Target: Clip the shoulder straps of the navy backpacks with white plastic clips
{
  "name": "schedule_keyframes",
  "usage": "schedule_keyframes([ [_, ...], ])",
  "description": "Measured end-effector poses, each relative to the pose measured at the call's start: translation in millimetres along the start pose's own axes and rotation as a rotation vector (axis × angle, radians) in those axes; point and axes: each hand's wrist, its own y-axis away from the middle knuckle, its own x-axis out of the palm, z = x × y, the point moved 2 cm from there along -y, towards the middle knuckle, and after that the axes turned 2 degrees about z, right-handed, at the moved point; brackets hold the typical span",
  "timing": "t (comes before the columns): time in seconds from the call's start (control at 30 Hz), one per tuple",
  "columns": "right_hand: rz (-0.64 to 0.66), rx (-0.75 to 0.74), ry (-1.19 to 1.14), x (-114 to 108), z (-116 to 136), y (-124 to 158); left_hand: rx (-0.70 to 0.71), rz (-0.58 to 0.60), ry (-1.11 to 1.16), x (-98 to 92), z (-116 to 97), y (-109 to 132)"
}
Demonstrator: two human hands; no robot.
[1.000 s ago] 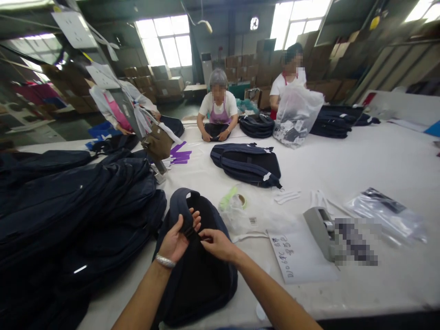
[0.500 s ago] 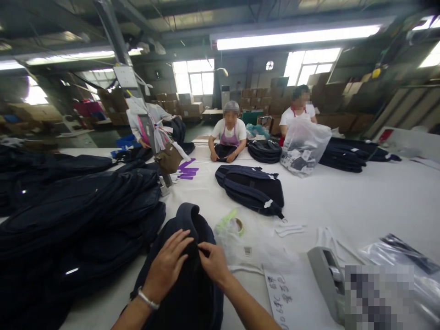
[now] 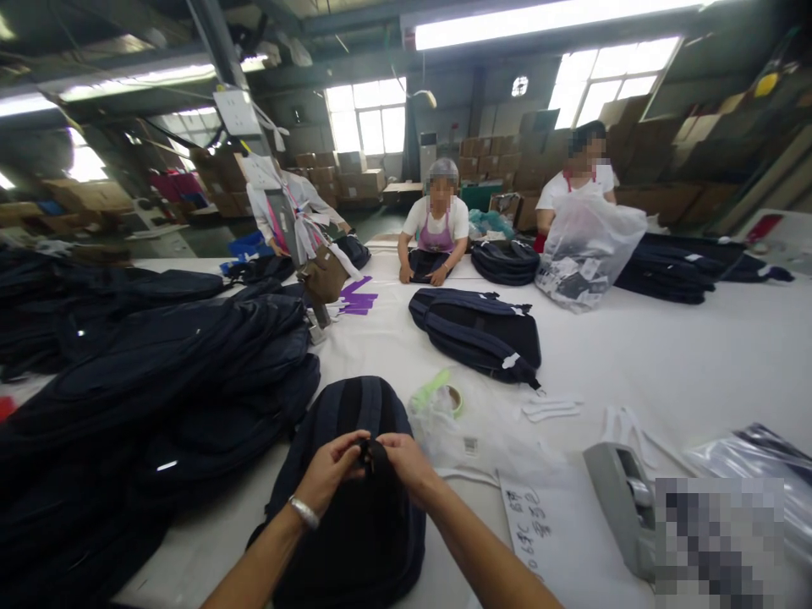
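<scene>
A dark navy backpack (image 3: 346,541) lies in front of me with its black panel and straps facing up. Above its upper part, my left hand (image 3: 331,469) is closed, pinching a small black end of strap between thumb and fingers. My right hand (image 3: 406,461) is closed too, gripping the black strap (image 3: 379,461) right beside it. The fingertips of both hands almost meet. Dark on dark, the detail of the strap's end cannot be made out. A silver bracelet circles my left wrist.
Dark backpacks (image 3: 209,381) are heaped on the left. Another backpack (image 3: 475,330) lies ahead. To the right are green tape (image 3: 455,399) on clear plastic, a grey tape dispenser (image 3: 618,499) and a handwritten sheet (image 3: 539,533). A metal post (image 3: 279,203) rises left; co-workers stand across the table.
My hands have come together over the strap; my left hand went from spread to pinching. The backpack's top loop now lies flatter. The whole view has shifted slightly.
</scene>
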Motion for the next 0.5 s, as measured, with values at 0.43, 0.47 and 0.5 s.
schedule_keyframes([
  [0.43, 0.103, 0.013, 0.320, -29, 2, 7, 0.102, -0.174, 0.234, -23.3, -17, -2],
  [0.47, 0.101, 0.017, 0.322, -34, 1, 11, 0.107, -0.209, 0.255, -29.1, -20, -3],
  [0.5, 0.098, 0.014, 0.318, -38, 1, 15, 0.109, -0.221, 0.259, -33.8, -22, -3],
])
